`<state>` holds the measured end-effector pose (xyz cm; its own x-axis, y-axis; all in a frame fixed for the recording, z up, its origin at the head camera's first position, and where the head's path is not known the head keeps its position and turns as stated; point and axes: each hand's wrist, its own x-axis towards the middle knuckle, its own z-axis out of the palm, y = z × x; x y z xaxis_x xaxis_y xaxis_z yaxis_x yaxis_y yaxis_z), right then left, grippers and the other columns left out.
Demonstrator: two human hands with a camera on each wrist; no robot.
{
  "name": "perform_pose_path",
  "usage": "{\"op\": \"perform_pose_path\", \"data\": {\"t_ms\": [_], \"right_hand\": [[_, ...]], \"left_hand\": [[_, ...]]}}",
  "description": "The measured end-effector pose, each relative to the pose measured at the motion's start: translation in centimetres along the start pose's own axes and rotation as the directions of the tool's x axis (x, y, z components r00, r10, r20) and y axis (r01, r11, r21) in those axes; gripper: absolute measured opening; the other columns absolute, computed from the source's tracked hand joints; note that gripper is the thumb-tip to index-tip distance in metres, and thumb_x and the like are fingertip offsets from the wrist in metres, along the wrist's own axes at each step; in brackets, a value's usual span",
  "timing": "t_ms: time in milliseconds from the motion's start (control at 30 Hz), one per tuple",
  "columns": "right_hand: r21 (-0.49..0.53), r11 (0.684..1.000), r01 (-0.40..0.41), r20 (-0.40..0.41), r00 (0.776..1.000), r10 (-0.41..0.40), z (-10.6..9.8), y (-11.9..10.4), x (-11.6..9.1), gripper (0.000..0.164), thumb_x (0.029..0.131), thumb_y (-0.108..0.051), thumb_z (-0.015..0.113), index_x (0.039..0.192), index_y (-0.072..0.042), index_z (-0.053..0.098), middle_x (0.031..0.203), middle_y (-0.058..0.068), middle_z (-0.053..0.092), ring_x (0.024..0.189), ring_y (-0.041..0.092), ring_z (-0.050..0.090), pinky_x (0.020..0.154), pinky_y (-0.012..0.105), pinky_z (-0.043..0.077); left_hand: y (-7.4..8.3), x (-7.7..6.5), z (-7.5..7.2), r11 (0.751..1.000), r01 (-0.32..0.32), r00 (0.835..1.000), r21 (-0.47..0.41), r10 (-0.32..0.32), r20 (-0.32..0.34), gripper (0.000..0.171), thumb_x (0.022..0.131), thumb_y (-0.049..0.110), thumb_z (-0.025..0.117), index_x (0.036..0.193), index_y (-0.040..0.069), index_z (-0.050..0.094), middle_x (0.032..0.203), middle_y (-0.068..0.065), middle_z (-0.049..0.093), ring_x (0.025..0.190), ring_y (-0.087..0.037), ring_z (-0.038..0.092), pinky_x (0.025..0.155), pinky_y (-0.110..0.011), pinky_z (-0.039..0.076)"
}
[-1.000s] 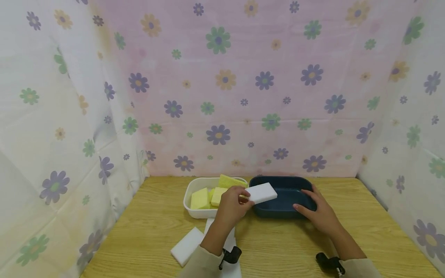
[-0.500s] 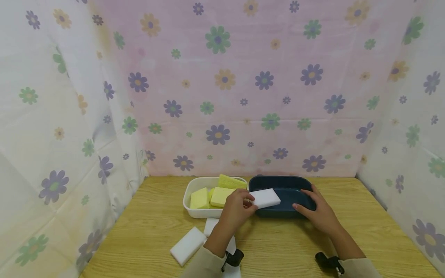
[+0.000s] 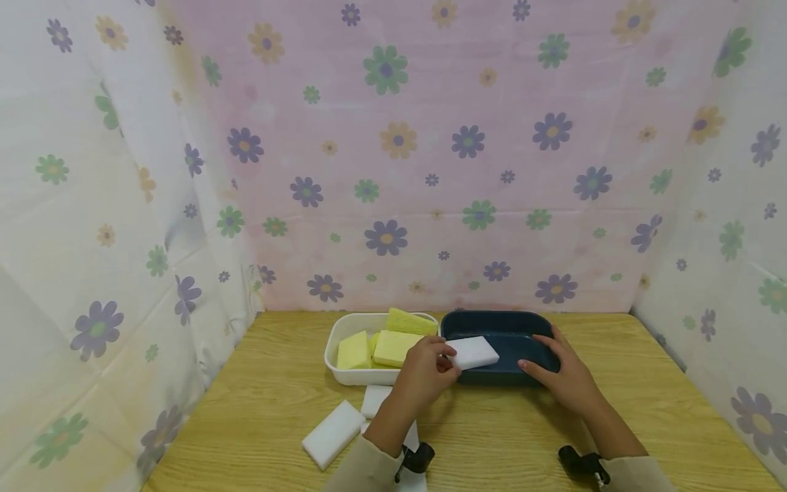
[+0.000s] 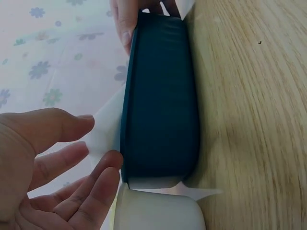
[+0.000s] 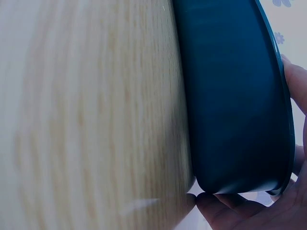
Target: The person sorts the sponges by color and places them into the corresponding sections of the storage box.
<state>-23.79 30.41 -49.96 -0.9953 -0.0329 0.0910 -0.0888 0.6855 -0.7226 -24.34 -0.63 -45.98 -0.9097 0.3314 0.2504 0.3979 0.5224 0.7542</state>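
In the head view my left hand (image 3: 424,372) pinches one end of a white sponge block (image 3: 475,352). The block reaches over the left part of a dark blue tub (image 3: 504,377). From the left wrist, thumb and fingers of this hand (image 4: 62,165) show beside the tub's rim, the pale block (image 4: 109,122) partly behind it. My right hand (image 3: 568,379) grips the tub's right end, thumb at the near rim and fingers toward the far side. In the right wrist view its fingers lie around the end of the tub (image 5: 235,100).
A white tub (image 3: 353,377) with several yellow sponges (image 3: 396,347) stands directly left of the blue one. More white sponge blocks (image 3: 333,434) lie on the wooden table (image 3: 492,437) in front, some partly behind the left forearm. A flowered cloth (image 3: 430,102) surrounds the table.
My left hand has moved right and slightly down with the white sponge block, bringing it further over the blue tub. The right hand has stayed in place.
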Motion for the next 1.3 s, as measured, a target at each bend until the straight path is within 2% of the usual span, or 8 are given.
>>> {"op": "perform_pose_path", "data": {"t_ms": [267,533,900,1033,1167,1300], "right_hand": [[0.007,1.000,0.012,0.002,1.000,-0.012,0.03,0.03,-0.05,0.089,0.094,-0.063,0.066,0.161,-0.013,0.035,0.174,0.017,-0.006,0.152,0.060,0.010,0.104,0.085,0.023],[0.009,1.000,0.011,0.001,1.000,-0.011,0.04,0.13,-0.06,0.090,0.094,-0.063,0.066,0.161,-0.012,0.035,0.174,0.020,-0.003,0.152,0.060,0.010,0.105,0.086,0.023],[0.013,1.000,0.002,0.011,1.000,-0.002,-0.08,-0.34,-0.15,0.088,0.095,-0.060,0.067,0.161,-0.012,0.035,0.174,0.018,-0.005,0.153,0.060,0.010,0.105,0.085,0.023],[0.014,1.000,0.003,0.011,1.000,-0.003,-0.10,-0.40,-0.19,0.089,0.095,-0.061,0.067,0.161,-0.012,0.035,0.174,0.019,-0.005,0.152,0.060,0.010,0.105,0.085,0.023],[0.020,1.000,0.006,0.011,1.000,-0.006,-0.05,-0.20,-0.13,0.089,0.095,-0.062,0.066,0.161,-0.012,0.034,0.174,0.018,-0.005,0.153,0.059,0.009,0.105,0.085,0.023],[0.031,0.999,0.011,0.010,1.000,-0.011,-0.04,0.05,-0.05,0.089,0.095,-0.062,0.066,0.162,-0.012,0.034,0.174,0.017,-0.006,0.154,0.059,0.007,0.105,0.085,0.022]], "left_hand": [[-0.02,0.03,-0.04,1.000,-0.003,0.999,0.012,0.003,0.032,0.032,0.088,0.012,0.083,0.117,0.001,0.075,0.143,-0.020,0.058,0.098,-0.019,0.074,0.080,-0.023,0.060],[-0.20,0.01,-0.08,0.998,-0.023,0.999,0.065,0.020,0.046,0.040,0.089,0.015,0.083,0.125,0.002,0.073,0.146,-0.020,0.056,0.101,-0.018,0.073,0.083,-0.025,0.060],[-0.34,0.00,-0.04,0.994,-0.035,0.998,0.102,0.029,0.054,0.039,0.090,0.018,0.081,0.125,0.004,0.073,0.144,-0.016,0.058,0.104,-0.018,0.071,0.085,-0.028,0.060],[-0.36,-0.04,-0.01,0.990,-0.041,0.998,0.132,0.033,0.059,0.036,0.091,0.020,0.081,0.124,0.006,0.074,0.134,-0.010,0.065,0.101,-0.017,0.070,0.082,-0.025,0.058],[-0.15,-0.24,-0.04,0.990,-0.039,0.997,0.137,0.029,0.078,0.032,0.093,0.021,0.079,0.122,0.008,0.075,0.118,-0.005,0.072,0.098,-0.017,0.068,0.081,-0.028,0.057],[-0.01,-0.36,0.01,0.991,-0.035,0.994,0.129,0.022,0.106,0.033,0.096,0.022,0.075,0.126,0.009,0.074,0.118,-0.004,0.073,0.105,-0.019,0.067,0.087,-0.033,0.058]]}}
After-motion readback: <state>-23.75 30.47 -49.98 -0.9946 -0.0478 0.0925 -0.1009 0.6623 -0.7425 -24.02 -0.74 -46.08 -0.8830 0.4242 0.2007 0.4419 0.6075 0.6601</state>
